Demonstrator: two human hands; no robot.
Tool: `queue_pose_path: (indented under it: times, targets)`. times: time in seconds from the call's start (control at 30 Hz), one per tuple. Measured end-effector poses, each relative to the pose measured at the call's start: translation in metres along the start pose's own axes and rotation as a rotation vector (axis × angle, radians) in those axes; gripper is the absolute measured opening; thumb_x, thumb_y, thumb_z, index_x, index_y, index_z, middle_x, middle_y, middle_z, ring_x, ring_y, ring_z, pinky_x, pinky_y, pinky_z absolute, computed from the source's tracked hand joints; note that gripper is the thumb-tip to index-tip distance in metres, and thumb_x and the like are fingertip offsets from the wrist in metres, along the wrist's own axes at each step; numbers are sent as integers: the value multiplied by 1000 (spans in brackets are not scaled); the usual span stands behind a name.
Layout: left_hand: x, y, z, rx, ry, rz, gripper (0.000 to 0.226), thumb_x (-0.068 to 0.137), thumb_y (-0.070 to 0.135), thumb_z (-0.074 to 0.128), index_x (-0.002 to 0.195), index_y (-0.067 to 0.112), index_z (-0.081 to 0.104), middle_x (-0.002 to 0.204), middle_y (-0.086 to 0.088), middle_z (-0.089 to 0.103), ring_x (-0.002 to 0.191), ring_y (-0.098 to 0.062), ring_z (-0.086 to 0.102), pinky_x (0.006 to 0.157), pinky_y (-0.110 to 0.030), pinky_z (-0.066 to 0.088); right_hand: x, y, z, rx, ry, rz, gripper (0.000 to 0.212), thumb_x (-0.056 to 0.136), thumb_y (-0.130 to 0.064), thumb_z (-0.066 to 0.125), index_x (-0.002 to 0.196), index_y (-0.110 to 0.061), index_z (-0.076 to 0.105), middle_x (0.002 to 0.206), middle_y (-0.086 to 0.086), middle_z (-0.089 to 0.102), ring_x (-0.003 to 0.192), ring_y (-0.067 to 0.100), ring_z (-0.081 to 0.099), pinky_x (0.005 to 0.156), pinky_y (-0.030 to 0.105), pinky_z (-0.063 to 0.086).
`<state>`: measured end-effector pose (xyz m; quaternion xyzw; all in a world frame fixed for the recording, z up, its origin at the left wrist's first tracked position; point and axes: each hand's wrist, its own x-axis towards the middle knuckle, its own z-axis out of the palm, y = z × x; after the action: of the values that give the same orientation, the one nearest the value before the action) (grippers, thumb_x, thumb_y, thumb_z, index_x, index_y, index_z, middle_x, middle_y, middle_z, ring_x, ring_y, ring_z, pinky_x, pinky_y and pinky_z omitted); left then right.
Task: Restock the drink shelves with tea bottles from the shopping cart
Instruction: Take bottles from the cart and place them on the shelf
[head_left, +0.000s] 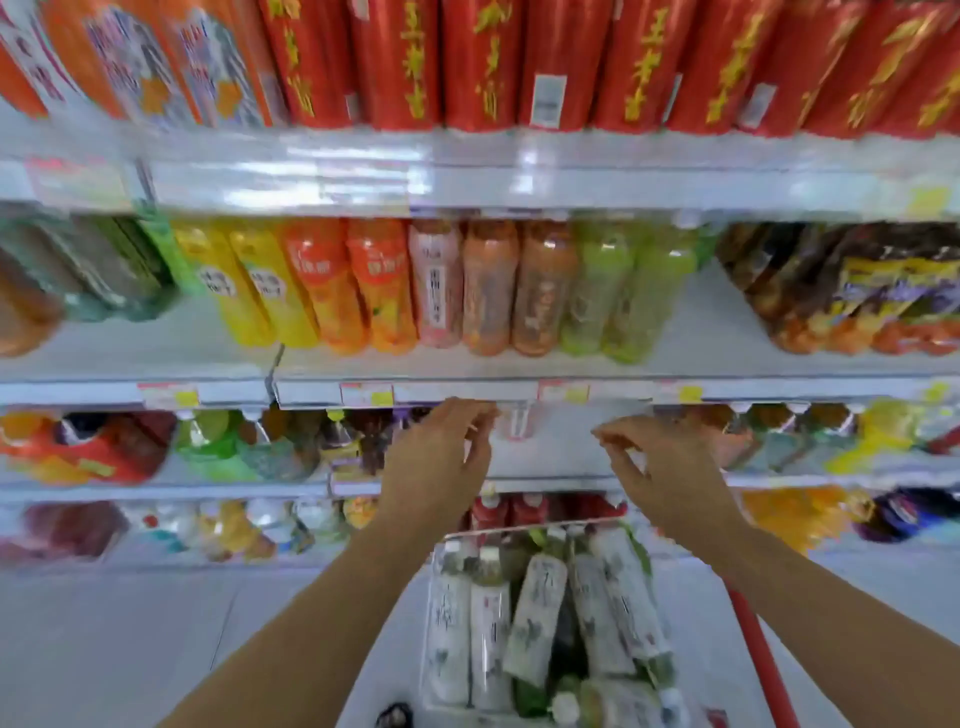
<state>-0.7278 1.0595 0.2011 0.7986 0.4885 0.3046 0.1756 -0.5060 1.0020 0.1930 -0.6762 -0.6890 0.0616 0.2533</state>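
- Left hand (441, 457) and right hand (660, 467) hover before a gap on the shelf (550, 457), fingers loosely bent, no grip on anything.
- Tea bottles (540, 613) lie heaped in the cart (758, 654) below.
- Pulling one from that loose heap could make its neighbours roll or tumble.

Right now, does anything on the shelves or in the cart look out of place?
Nothing looks spilled or broken, though the picture is blurred. The tea bottles lie jumbled at different angles in the cart, and the shelf above it has a bare gap in its row of bottles.
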Motion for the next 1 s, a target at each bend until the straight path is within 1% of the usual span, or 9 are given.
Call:
queue_pose_path:
  times: [0.13,0.23,0.3,0.4,0.5,0.63,0.73,0.8,1.0]
  targets:
    - [-46,-29,67,105,-247,-240,22,94,28,46,111,34,60,109,12,63,97,-18,62,88,-45,48,-43,48,51,14,-140,184,19,87,-10,60,101,-19,69,95,-1,71,83,18,66,72,34,54]
    - [-77,-53,112,93,-427,-327,25,93,22,48,113,31,60,116,8,63,103,-17,60,86,-38,50,-74,90,88,77,-292,391,28,88,-13,59,114,-21,62,106,0,67,96,18,63,82,35,51]
    - [-96,-68,138,71,-529,-407,28,94,22,47,118,32,58,125,10,58,110,-14,58,91,-33,47,-96,113,109,90,-420,551,44,89,-19,58,132,-22,49,124,2,58,110,20,57,91,38,48]
    - [-119,-84,175,70,-656,-478,36,96,26,45,132,33,47,132,10,52,117,-12,52,95,-32,44,-126,138,135,92,-560,717,67,89,-24,60,146,-25,25,136,9,43,116,28,51,93,39,45]
    - [-134,-90,210,-9,-751,-524,47,96,27,46,142,28,33,136,3,46,117,-15,52,95,-37,46,-154,155,157,133,-600,847,79,86,-27,64,148,-21,15,137,16,38,117,33,50,92,39,42]
    - [-141,-88,249,-66,-826,-540,57,95,30,50,146,24,24,142,-3,39,115,-18,52,90,-32,46,-184,166,176,285,-524,947,85,79,-32,71,145,-27,20,130,5,51,109,27,57,81,38,52]
    - [-141,-86,270,-28,-823,-582,69,90,37,57,146,26,18,139,-7,39,108,-22,55,89,-37,49,-190,169,183,310,-460,960,81,78,-29,73,143,-22,25,121,4,57,98,24,60,62,27,51]
    - [-141,-82,278,71,-797,-582,79,85,41,62,145,27,14,134,-8,39,113,-26,51,90,-42,50,-187,170,181,332,-450,937,77,78,-24,73,141,-22,29,119,5,57,94,23,61,57,22,48]
    - [-141,-69,291,170,-711,-589,78,82,38,67,139,17,19,128,-13,38,113,-31,47,84,-39,50,-159,194,130,92,-586,725,75,76,-26,72,139,-34,31,118,-3,52,102,21,55,83,33,46]
